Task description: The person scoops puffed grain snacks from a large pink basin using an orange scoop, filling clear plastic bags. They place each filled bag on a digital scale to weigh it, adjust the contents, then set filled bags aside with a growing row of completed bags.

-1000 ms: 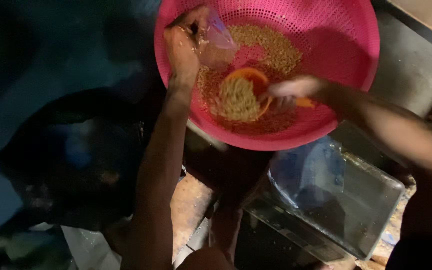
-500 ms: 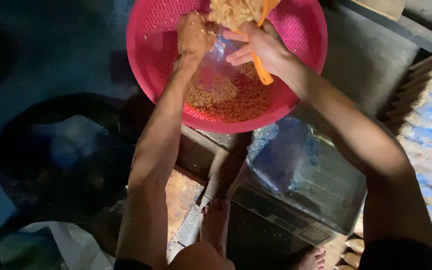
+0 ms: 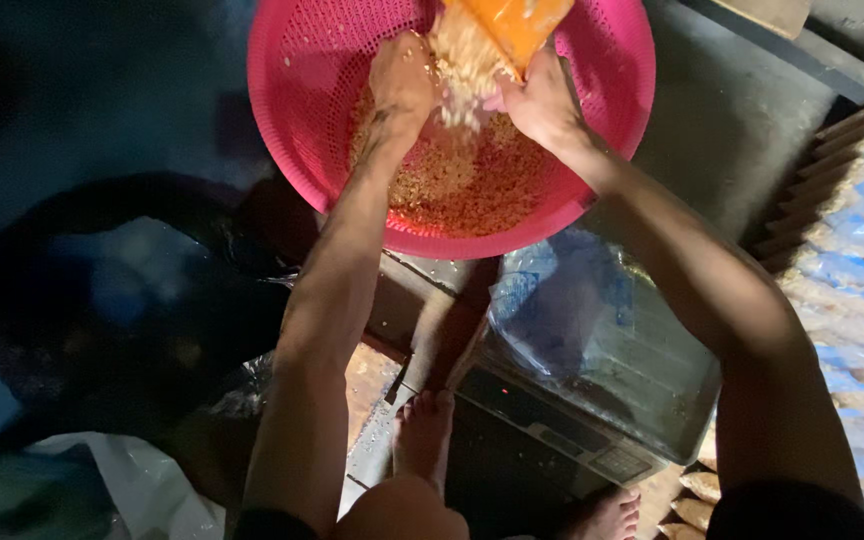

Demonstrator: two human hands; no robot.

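— What have you got on the head view?

— I see both hands over a pink perforated basket; a heap of pale, crumbly grain lies in its bottom; my right hand is closed round an orange scoop, tilted mouth-down above the heap, and grain is spilling from it.

— And the left?

— The left hand sits just beside the falling grain, fingers curled downward; whether it grips anything, I cannot tell; blur hides the fingertips.

— What lies around the basket?

— Below it, nearer me, a scale under clear plastic film; a bare foot just left of the scale, another at the bottom edge; stacked filled packets along the right; a dark plastic sheet to the left, too dim to read.
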